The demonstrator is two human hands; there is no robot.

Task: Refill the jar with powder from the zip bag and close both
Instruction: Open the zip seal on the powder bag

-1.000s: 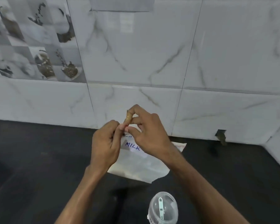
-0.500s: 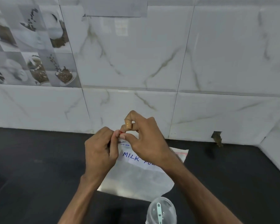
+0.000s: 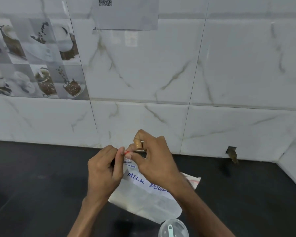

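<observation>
We hold the zip bag [image 3: 143, 197] by its top corner with both hands above the black counter [image 3: 41, 177]. Our left hand [image 3: 104, 170] is curled, thumb and fingertips pinching the red zip strip from the left. Our right hand [image 3: 154, 161] pinches the same strip from the right, its fingers bent. A tan bandage [image 3: 138, 145] wraps its raised forefinger. The two pinches almost touch. The bag slopes from our fingers down toward us. Its white label [image 3: 149, 183] reads "MILK POWDE" in blue before our right wrist covers the rest. We cannot tell whether the zip has parted. The clear jar [image 3: 173, 228] stands at the bottom edge, just in front of the bag's lower edge, with a pale scoop [image 3: 170, 228] showing at its top. Behind it all is the marbled tile wall [image 3: 229, 65], with a grey sheet of paper [image 3: 126, 16] stuck on high up.
</observation>
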